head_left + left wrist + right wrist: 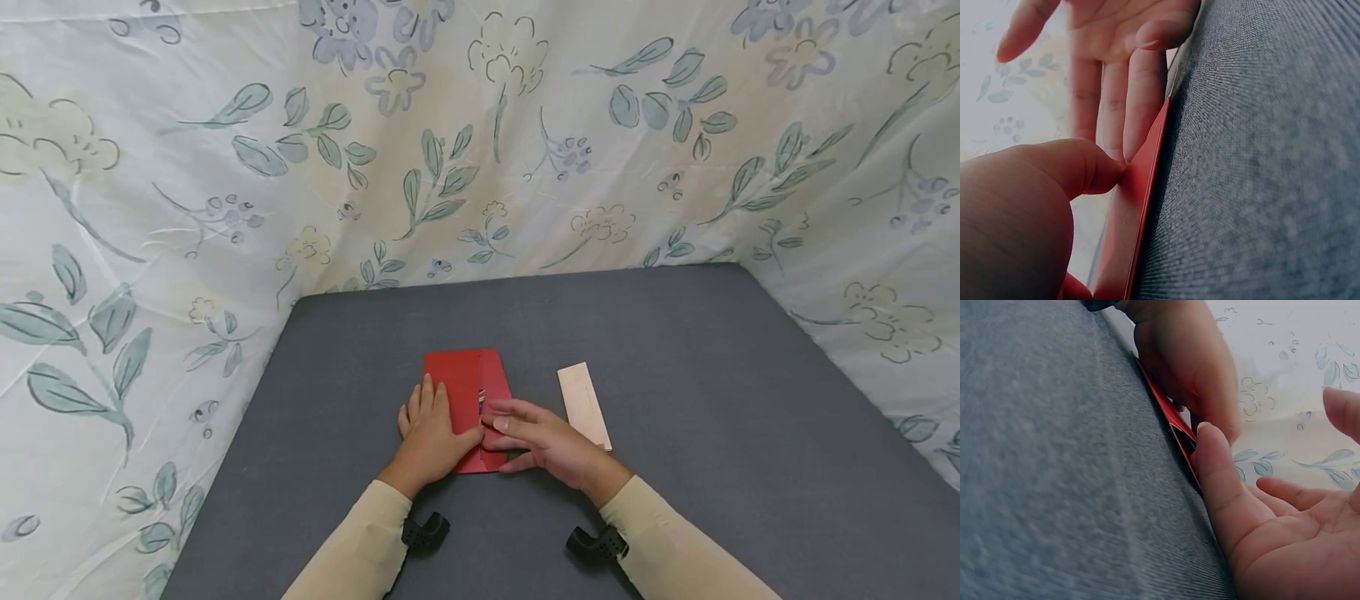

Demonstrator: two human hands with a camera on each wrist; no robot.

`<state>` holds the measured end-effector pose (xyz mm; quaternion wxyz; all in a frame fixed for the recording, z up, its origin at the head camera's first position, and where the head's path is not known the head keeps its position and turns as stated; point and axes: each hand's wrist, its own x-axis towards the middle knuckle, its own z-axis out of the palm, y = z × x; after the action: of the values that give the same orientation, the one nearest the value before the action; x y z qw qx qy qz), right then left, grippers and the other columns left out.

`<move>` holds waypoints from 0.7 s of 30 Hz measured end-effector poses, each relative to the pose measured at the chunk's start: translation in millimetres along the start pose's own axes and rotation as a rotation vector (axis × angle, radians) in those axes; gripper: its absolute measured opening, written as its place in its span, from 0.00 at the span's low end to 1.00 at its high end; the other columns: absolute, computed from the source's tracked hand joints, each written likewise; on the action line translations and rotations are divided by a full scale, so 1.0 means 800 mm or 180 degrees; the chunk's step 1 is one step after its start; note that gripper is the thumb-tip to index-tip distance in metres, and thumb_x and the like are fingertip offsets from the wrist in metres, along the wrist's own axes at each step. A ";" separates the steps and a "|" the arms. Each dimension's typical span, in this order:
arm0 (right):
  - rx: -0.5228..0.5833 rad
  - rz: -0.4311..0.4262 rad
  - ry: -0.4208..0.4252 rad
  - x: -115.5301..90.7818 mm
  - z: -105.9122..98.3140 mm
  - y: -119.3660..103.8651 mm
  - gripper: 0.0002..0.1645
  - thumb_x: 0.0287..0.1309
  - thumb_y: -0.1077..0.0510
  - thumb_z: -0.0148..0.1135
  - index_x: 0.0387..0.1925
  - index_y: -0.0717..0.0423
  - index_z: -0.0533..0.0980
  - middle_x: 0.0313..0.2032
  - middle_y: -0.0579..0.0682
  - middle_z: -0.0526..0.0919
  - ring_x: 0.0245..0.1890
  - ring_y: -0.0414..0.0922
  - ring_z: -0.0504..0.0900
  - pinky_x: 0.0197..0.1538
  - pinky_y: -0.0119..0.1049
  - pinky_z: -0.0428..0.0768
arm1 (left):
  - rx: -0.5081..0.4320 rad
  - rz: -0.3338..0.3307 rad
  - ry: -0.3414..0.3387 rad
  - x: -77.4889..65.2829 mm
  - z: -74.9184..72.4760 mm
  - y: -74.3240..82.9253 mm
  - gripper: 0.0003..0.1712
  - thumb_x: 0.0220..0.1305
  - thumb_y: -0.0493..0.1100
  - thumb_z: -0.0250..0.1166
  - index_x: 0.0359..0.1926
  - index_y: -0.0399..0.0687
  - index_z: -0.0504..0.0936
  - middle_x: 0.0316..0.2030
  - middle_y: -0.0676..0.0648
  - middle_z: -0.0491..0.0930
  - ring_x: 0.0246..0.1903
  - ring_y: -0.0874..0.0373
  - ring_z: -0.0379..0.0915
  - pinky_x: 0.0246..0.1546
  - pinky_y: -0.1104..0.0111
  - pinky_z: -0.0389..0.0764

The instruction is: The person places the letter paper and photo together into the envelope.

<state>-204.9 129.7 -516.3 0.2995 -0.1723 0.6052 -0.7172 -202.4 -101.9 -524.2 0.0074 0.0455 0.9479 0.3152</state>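
A red paper envelope (457,367) lies on the grey cloth, with a lengthwise fold and a small dark striped mark near its middle. My left hand (433,432) rests on its left part, fingers spread and fairly straight. Its thumb (1094,169) presses the paper near the fold. From the right, my right hand (551,442) reaches over the envelope's right part, fingers extended and touching the red paper (1161,400). Its palm faces sideways in the right wrist view, where a slight gap shows at the paper's edge. The fingertips are partly hidden.
A pale pinkish paper strip (581,400) lies just right of the envelope, partly behind my right hand. The grey cloth-covered table (675,350) meets a floral curtain (525,208) at the back and sides. Each wrist wears a black strap mount.
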 end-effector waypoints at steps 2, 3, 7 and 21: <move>-0.0009 -0.0020 -0.0033 0.000 0.001 0.002 0.43 0.82 0.50 0.58 0.85 0.66 0.54 0.81 0.64 0.63 0.69 0.62 0.78 0.58 0.53 0.85 | 0.0006 0.0004 0.0011 -0.001 0.002 0.000 0.61 0.61 0.59 0.70 0.83 0.28 0.56 0.85 0.31 0.42 0.82 0.31 0.35 0.75 0.32 0.36; -0.0014 -0.0031 -0.0047 -0.001 0.001 0.003 0.43 0.82 0.50 0.57 0.85 0.65 0.54 0.81 0.64 0.62 0.69 0.62 0.77 0.58 0.54 0.85 | 0.0014 0.0005 0.0018 -0.001 0.003 0.000 0.61 0.61 0.59 0.70 0.83 0.29 0.56 0.85 0.31 0.42 0.82 0.31 0.35 0.75 0.32 0.36; 0.0008 -0.0073 -0.0075 0.000 0.002 0.006 0.44 0.83 0.50 0.56 0.86 0.64 0.52 0.83 0.64 0.58 0.70 0.62 0.77 0.59 0.54 0.84 | 0.0038 0.0013 0.0037 -0.003 0.006 0.001 0.61 0.61 0.58 0.71 0.84 0.30 0.57 0.85 0.31 0.43 0.82 0.31 0.36 0.75 0.32 0.36; 0.0110 -0.0188 -0.0001 0.004 0.011 0.003 0.45 0.84 0.49 0.54 0.86 0.64 0.48 0.83 0.67 0.55 0.75 0.64 0.68 0.64 0.53 0.82 | -0.0001 -0.0010 0.0066 -0.001 0.005 0.001 0.60 0.61 0.59 0.69 0.84 0.32 0.57 0.85 0.31 0.43 0.82 0.31 0.37 0.75 0.31 0.37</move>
<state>-201.0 120.7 -517.0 0.2812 -0.1849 0.5873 -0.7361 -201.3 -98.6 -527.0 -0.0020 0.0408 0.9480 0.3158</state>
